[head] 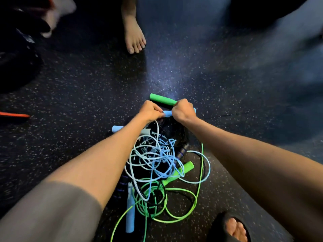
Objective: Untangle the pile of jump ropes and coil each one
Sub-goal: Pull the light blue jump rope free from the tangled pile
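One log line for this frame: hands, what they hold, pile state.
left hand: pinches blue handle end | right hand: grips blue handle | rope pile: tangled on floor | coiled: none visible

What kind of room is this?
Probably a gym or exercise room. The floor looks like dark speckled rubber matting, a tangled pile of jump ropes lies on it, and a bare foot stands nearby.

gym, speckled rubber floor (87, 81), jump ropes (153, 159)
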`<state>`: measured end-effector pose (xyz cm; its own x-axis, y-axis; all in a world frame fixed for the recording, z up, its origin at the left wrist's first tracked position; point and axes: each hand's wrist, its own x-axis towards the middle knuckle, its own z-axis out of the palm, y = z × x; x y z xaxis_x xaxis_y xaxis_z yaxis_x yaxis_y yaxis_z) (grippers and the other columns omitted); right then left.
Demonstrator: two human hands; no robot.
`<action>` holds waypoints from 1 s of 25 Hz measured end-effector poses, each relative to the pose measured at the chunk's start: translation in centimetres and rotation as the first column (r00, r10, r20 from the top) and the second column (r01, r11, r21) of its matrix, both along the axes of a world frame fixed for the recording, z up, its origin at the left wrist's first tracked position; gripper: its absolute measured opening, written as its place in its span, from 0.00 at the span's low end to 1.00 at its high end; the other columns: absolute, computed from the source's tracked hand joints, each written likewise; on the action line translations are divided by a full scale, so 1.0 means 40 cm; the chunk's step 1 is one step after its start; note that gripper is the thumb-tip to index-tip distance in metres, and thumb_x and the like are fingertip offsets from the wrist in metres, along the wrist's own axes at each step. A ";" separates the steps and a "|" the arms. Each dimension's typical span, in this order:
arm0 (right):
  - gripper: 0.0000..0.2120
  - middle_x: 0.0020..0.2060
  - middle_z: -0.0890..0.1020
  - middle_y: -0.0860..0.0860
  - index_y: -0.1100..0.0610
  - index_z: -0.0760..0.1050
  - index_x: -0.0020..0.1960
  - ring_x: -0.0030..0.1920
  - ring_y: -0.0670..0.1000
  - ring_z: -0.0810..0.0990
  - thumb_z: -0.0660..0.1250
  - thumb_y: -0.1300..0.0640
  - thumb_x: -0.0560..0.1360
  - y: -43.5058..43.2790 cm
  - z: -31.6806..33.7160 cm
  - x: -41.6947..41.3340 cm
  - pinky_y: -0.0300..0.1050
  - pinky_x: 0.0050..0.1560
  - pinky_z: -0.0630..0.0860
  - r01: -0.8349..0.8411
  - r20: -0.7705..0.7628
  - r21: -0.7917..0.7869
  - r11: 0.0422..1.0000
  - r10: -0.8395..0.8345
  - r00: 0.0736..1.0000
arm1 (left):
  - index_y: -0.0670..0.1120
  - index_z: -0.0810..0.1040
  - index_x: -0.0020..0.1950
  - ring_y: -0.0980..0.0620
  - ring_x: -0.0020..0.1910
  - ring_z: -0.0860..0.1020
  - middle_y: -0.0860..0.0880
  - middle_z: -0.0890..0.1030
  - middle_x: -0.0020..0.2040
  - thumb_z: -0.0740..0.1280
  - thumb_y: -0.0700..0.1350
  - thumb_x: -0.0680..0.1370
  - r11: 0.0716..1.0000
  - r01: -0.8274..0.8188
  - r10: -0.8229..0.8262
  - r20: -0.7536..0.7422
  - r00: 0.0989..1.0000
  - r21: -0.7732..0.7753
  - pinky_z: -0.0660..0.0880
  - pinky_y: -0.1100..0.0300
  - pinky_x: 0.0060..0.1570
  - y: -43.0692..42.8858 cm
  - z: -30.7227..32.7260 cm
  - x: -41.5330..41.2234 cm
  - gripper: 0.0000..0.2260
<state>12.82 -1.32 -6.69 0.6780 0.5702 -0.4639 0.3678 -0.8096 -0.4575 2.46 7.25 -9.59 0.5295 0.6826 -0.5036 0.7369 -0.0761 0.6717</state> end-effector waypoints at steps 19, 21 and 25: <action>0.19 0.45 0.80 0.55 0.65 0.74 0.62 0.40 0.49 0.77 0.71 0.59 0.74 -0.152 0.489 -0.300 0.42 0.38 0.71 -0.273 -0.228 0.359 0.893 0.368 0.902 | 0.34 0.77 0.58 0.58 0.23 0.80 0.33 0.81 0.45 0.67 0.29 0.75 0.903 -0.397 0.428 0.434 0.793 -0.166 0.67 0.72 0.21 -0.204 0.651 -0.307 0.11; 0.11 0.39 0.79 0.56 0.67 0.80 0.53 0.39 0.51 0.75 0.69 0.62 0.74 -0.181 0.529 -0.312 0.45 0.41 0.71 -0.437 -0.132 0.269 0.859 0.482 0.866 | 0.35 0.78 0.56 0.57 0.23 0.80 0.34 0.81 0.46 0.66 0.29 0.76 0.880 -0.435 0.473 0.434 0.767 -0.189 0.67 0.72 0.20 -0.224 0.692 -0.327 0.10; 0.11 0.42 0.85 0.60 0.65 0.83 0.44 0.39 0.52 0.79 0.63 0.61 0.78 -0.238 0.631 -0.339 0.47 0.44 0.76 -0.545 0.008 0.216 0.810 0.557 0.830 | 0.36 0.78 0.56 0.56 0.23 0.80 0.34 0.82 0.47 0.65 0.28 0.76 0.865 -0.468 0.498 0.424 0.757 -0.182 0.68 0.70 0.20 -0.262 0.764 -0.371 0.11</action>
